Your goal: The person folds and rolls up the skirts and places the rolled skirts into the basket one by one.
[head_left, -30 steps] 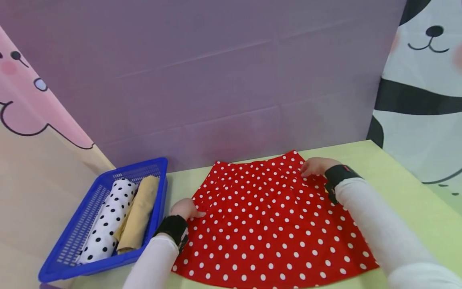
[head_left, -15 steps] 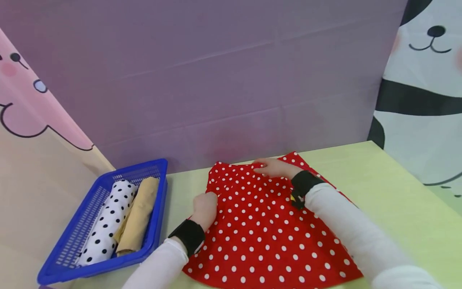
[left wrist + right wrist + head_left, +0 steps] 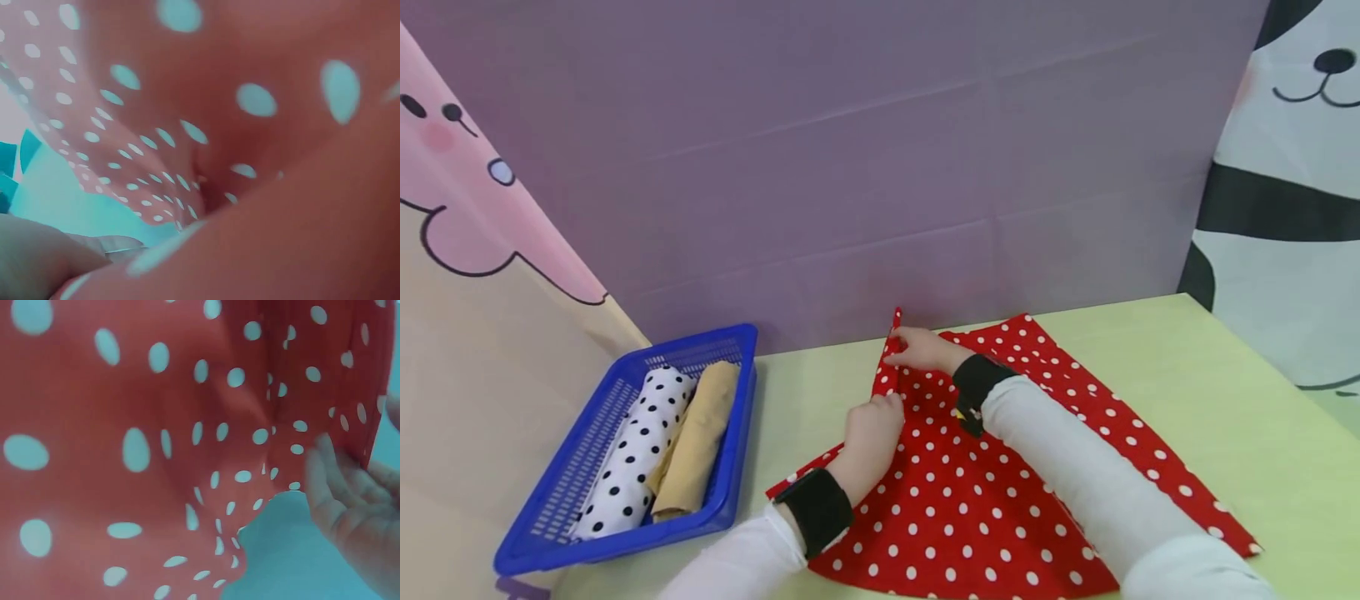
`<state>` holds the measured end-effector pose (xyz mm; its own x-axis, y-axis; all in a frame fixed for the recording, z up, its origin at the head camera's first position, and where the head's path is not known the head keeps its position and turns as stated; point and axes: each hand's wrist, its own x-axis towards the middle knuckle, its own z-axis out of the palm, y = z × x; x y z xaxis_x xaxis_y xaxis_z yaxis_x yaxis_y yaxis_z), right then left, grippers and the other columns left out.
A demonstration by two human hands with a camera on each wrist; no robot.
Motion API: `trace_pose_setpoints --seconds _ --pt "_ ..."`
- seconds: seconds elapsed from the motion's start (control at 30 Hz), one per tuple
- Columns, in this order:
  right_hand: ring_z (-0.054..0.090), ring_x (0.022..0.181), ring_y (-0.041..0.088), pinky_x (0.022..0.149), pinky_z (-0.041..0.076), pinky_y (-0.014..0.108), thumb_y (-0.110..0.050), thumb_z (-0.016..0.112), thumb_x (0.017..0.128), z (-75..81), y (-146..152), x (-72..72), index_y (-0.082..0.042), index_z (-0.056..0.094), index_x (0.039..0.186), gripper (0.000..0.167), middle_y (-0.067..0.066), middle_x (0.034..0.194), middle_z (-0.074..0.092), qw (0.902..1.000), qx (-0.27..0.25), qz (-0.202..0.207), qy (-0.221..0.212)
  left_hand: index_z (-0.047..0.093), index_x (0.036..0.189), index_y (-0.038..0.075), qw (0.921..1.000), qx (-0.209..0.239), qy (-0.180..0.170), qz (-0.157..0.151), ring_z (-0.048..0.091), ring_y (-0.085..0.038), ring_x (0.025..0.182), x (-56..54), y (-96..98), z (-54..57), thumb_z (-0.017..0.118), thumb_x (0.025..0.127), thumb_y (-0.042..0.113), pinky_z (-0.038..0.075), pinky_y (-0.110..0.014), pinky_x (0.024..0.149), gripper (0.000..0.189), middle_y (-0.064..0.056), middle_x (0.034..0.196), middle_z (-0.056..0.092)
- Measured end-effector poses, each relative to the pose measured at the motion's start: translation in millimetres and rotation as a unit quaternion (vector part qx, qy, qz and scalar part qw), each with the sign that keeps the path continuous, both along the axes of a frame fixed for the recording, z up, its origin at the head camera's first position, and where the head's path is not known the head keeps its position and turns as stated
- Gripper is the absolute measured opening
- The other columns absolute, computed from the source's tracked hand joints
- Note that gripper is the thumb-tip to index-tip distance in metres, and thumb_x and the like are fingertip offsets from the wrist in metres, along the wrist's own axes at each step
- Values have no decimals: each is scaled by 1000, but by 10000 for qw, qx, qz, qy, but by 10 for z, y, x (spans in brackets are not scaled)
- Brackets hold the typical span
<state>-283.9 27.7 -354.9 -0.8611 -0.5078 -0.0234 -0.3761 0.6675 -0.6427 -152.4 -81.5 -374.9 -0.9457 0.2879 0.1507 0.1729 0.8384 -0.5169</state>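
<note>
A red skirt with white polka dots (image 3: pixel 955 508) lies on the pale table, its left side lifted and folded inward. My left hand (image 3: pixel 874 437) grips the skirt's raised left edge with curled fingers. Farther up, my right hand (image 3: pixel 922 350) pinches the same edge near the narrow top, where a corner sticks up. In the left wrist view the skirt (image 3: pixel 144 37) fills most of the picture and partly hides the hand (image 3: pixel 44 256). The right wrist view shows the right hand's fingers (image 3: pixel 350 494) against the hanging cloth, slightly blurred.
At the left stands a blue plastic basket (image 3: pixel 730 508) holding a rolled white cloth with black dots (image 3: pixel 640 454) and a rolled tan cloth (image 3: pixel 700 442). The table (image 3: pixel 1150 350) meets a purple-grey wall sheet (image 3: pixel 850 183) behind; a panda print (image 3: pixel 1285 275) hangs at right.
Both hands have moved: the right from the skirt's right side across to its upper left, the left inward. The left edge, flat before, is now raised and folded toward the middle.
</note>
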Motion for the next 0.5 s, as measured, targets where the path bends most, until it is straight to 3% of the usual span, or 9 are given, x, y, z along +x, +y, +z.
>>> trace_pose_setpoints --seconds 0.17,0.3,0.43,0.5 --pt "53 109 28 94 49 37 -16 66 87 -126 25 -16 -3 57 123 39 15 120 58 9993 115 -362 10 56 106 11 9992 -90 -249 -306 60 -11 62 74 75 19 83 65 46 52 -20 58 60 -2 81 62" --pt "54 106 28 93 50 37 -10 66 87 -168 72 -41 -5 62 115 29 14 115 59 9992 91 -381 20 56 107 10 9959 592 -633 -243 60 -12 62 200 71 98 85 65 42 53 -22 62 60 -2 80 63" --pt "54 104 28 92 50 39 -7 64 87 -116 142 -88 -6 62 113 27 14 114 59 9993 -18 -344 169 58 98 10 9788 1454 -1433 181 55 -13 62 375 -31 301 86 64 34 53 -26 68 51 -2 77 61" --pt "54 103 29 93 49 39 -7 64 88 -70 190 -121 -5 62 114 26 15 114 59 9991 -1 -306 308 59 93 10 9686 1619 -1842 418 53 -12 62 436 -112 412 87 64 30 52 -27 70 45 0 76 61"
